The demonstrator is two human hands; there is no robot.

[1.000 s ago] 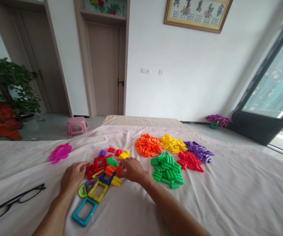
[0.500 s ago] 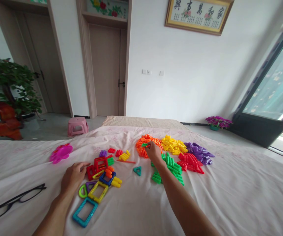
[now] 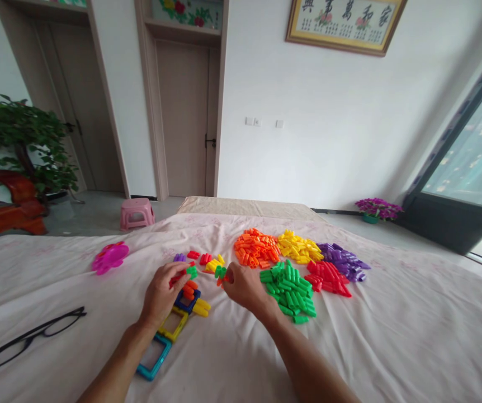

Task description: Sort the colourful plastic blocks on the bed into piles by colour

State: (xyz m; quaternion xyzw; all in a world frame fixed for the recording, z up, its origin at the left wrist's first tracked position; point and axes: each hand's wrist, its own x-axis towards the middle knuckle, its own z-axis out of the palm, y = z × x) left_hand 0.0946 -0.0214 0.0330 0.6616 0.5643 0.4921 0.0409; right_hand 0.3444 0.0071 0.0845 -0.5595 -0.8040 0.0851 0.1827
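My right hand [image 3: 245, 286] pinches a small green plastic block [image 3: 220, 272] with orange showing just below it, above the cloth. My left hand [image 3: 162, 291] closes its fingers around a red frame tile [image 3: 175, 278], which it mostly hides. A green block [image 3: 192, 272] shows just past the left fingertips. Beneath and beside that hand lie orange blocks [image 3: 189, 289], a blue frame tile [image 3: 194, 302], yellow blocks [image 3: 202, 307], a yellow frame tile [image 3: 177, 331] and a teal frame tile [image 3: 160, 364], partly covered by the left wrist.
Sorted piles of orange [image 3: 256, 248], yellow [image 3: 298, 247], purple [image 3: 344, 261], red [image 3: 329, 277] and green blocks [image 3: 290, 291] lie to the right. Eyeglasses [image 3: 29, 338] and a magenta flower-shaped piece [image 3: 110, 258] are at left. Loose red blocks [image 3: 205, 258] lie ahead on the wrinkled cloth [image 3: 375, 347].
My right hand has come back from the orange pile toward the left hand, carrying the green block. My left hand has shifted right, over the red frame tile. The view has turned slightly left.
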